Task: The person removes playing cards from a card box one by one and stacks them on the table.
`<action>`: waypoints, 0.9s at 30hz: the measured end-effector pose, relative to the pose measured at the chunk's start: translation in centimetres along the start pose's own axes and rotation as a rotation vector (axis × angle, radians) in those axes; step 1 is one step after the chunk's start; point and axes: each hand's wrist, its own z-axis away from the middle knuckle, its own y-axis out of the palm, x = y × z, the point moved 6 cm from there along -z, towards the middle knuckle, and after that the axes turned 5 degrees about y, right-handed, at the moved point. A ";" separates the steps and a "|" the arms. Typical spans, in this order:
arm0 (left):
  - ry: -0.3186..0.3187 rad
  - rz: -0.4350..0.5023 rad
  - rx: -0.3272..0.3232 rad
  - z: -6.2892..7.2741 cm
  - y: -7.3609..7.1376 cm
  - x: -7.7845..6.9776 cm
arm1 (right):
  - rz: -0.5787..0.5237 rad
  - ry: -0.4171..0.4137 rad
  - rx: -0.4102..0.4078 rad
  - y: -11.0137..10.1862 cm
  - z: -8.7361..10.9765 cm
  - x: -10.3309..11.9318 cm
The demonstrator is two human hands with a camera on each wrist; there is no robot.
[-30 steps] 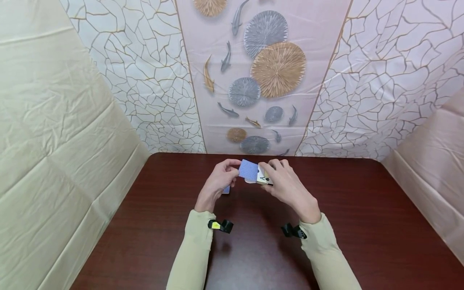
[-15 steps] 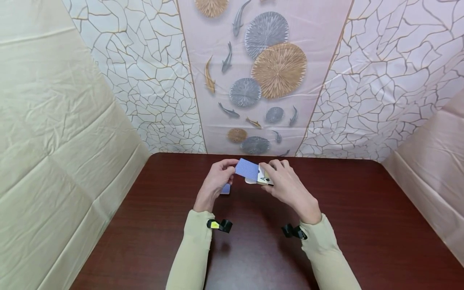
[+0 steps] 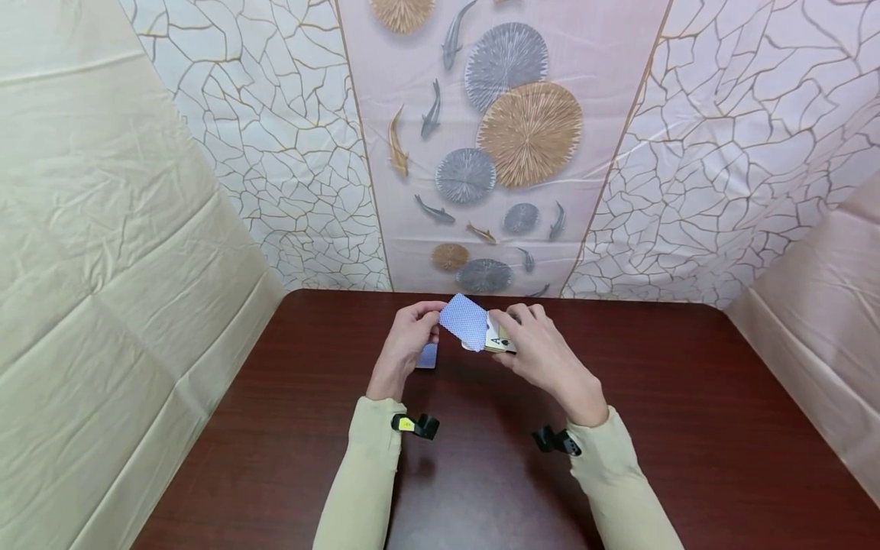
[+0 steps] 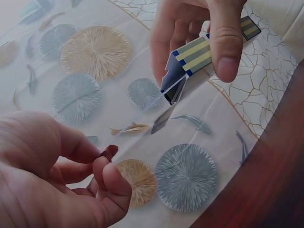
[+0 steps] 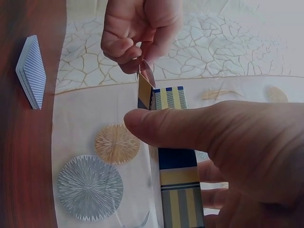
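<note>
My left hand (image 3: pixel 407 336) pinches a blue-backed playing card (image 3: pixel 464 321) between thumb and fingers. Seen nearly edge-on in the left wrist view, the card runs from those fingertips to the mouth of a card box (image 4: pixel 197 54). Whether its far end is still inside the mouth I cannot tell. My right hand (image 3: pixel 548 350) grips the box, thumb on one striped side and fingers on the other. The box's flap stands out, and an ace of spades shows on the face turned up. Behind my left hand, a small stack of blue-backed cards (image 5: pixel 32 73) lies on the table.
Both hands are above the far part of a dark red-brown table (image 3: pixel 481 473). A patterned cloth (image 3: pixel 474 221) hangs behind its back edge, and plain pale cloth (image 3: pixel 124 305) hangs at the left side. Black camera straps sit on both wrists.
My left hand has shifted slightly left, drawing the card away from the box and tilting it, so more of its back shows. The right hand and box have barely moved.
</note>
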 end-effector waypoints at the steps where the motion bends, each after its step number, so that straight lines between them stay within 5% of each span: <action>1: -0.006 0.005 -0.004 0.0 0.0 0.1 | 0.000 0.000 -0.001 0.0 0.0 0.0; 15: 0.021 0.115 0.019 -1.2 -0.3 0.0 | -0.008 -0.008 -0.036 -0.1 0.0 -0.3; 27: 0.023 -0.075 0.049 -2.9 -1.8 -0.7 | -0.009 0.017 0.001 -0.2 0.1 -0.5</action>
